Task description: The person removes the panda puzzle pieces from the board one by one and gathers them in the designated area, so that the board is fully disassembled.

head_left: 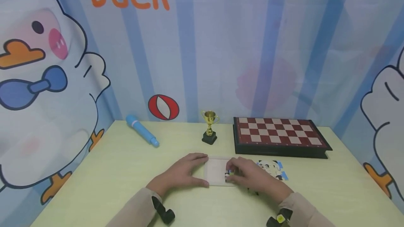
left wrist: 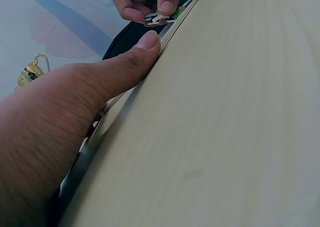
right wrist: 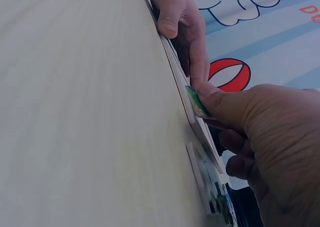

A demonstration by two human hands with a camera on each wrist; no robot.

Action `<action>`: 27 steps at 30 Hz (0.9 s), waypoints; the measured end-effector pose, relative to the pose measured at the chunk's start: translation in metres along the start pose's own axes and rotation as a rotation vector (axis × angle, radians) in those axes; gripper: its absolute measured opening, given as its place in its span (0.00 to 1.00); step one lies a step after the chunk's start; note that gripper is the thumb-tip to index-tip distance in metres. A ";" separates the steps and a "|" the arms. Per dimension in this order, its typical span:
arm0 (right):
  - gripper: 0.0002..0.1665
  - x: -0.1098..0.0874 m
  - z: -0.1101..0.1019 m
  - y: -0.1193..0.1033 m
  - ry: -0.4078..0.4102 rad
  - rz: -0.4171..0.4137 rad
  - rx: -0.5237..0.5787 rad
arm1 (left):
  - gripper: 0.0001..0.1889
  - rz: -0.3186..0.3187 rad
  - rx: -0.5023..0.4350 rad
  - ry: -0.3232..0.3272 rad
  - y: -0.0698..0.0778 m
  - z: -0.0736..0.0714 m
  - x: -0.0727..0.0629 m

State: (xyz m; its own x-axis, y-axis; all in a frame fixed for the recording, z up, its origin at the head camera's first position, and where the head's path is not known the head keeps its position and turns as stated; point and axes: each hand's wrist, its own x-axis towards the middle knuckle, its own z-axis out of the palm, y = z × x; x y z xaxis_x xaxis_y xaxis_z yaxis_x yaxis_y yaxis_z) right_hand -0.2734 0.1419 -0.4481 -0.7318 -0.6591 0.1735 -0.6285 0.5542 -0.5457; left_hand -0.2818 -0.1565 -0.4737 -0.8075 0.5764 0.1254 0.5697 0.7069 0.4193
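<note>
A flat white puzzle tray point(head_left: 216, 172) lies in front of me. My left hand point(head_left: 186, 172) rests at its left end, thumb near the front corner and fingers near the back one, all fairly straight. Over the tray's right part, my right hand point(head_left: 249, 174) pinches a small printed puzzle piece point(head_left: 228, 175) between thumb and fingers. Green shows on this piece point(right wrist: 196, 102) in the right wrist view, close over the tray's edge. More puzzle pieces point(head_left: 274, 168) with a panda-like print lie right of the tray, partly hidden by my right hand.
A chessboard box point(head_left: 281, 134) with a dark rim stands at the back right. Behind the tray is a small gold trophy cup point(head_left: 209, 123) on a black base. A blue microphone-shaped toy point(head_left: 142, 131) lies at the back left. A printed curtain point(head_left: 217, 45) closes off the table's back.
</note>
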 end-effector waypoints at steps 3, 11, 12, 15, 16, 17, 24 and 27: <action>0.12 -0.001 -0.001 0.001 0.005 -0.035 0.029 | 0.53 0.001 0.002 0.002 -0.001 0.001 0.000; 0.12 -0.003 -0.001 0.001 -0.001 -0.029 0.054 | 0.52 -0.012 -0.003 -0.013 0.001 0.000 0.000; 0.12 -0.003 -0.001 0.001 0.004 -0.027 0.052 | 0.52 -0.012 -0.002 -0.012 0.001 0.000 0.000; 0.11 -0.003 -0.003 0.001 0.025 -0.032 0.051 | 0.52 -0.006 0.004 -0.008 0.002 -0.001 0.000; 0.11 -0.003 -0.004 0.001 0.033 -0.038 0.054 | 0.52 -0.006 0.005 -0.007 0.002 -0.001 0.000; 0.11 -0.004 -0.004 0.002 0.041 -0.050 0.059 | 0.52 -0.006 0.004 -0.007 0.002 -0.001 0.000; 0.11 -0.009 -0.011 0.007 0.087 -0.120 0.068 | 0.51 -0.014 0.002 -0.011 0.003 -0.001 -0.001; 0.11 -0.016 -0.015 0.011 0.103 -0.123 0.073 | 0.52 -0.007 0.004 -0.010 0.002 -0.001 -0.001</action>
State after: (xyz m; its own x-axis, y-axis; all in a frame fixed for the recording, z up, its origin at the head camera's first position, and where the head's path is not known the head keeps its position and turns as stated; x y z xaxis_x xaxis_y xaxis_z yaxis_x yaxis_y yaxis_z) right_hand -0.2727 0.1667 -0.4447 -0.6761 -0.6620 0.3233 -0.6968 0.4321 -0.5724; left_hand -0.2801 -0.1555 -0.4718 -0.8099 0.5754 0.1139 0.5648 0.7124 0.4166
